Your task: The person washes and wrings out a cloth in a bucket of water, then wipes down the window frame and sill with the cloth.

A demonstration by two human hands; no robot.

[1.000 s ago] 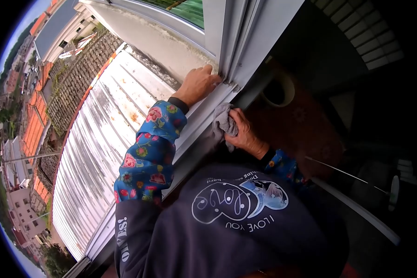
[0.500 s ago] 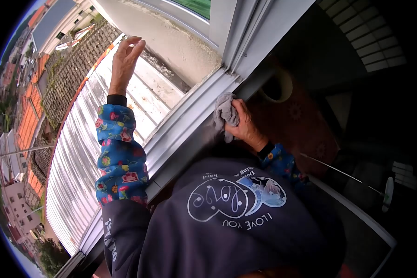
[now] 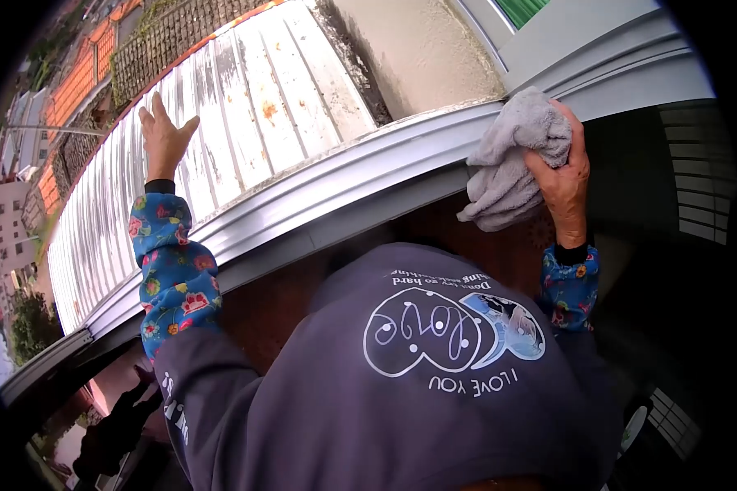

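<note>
Gripped in my right hand (image 3: pixel 567 184) is a crumpled grey cloth (image 3: pixel 516 155), which lies over the end of the window track (image 3: pixel 418 159) near the corner of the frame. Part of the cloth hangs down on the inner side of the sill. My left hand (image 3: pixel 165 139) is raised past the outer side of the track, fingers apart and holding nothing. Behind it in the view lies a corrugated metal roof (image 3: pixel 246 106); the hand seems clear of it. Both forearms wear blue floral sleeve covers (image 3: pixel 184 282).
An upright window frame (image 3: pixel 614 57) meets the track at the upper right. Outside stands a concrete wall (image 3: pixel 426 57), with tiled roofs and buildings farther left. Dark glass (image 3: pixel 115 434) with reflections is at the lower left. The room on the right is dim.
My right hand has lifted the cloth from the inner side onto the track by the frame corner. My left hand has spread its fingers. The whole view has turned.
</note>
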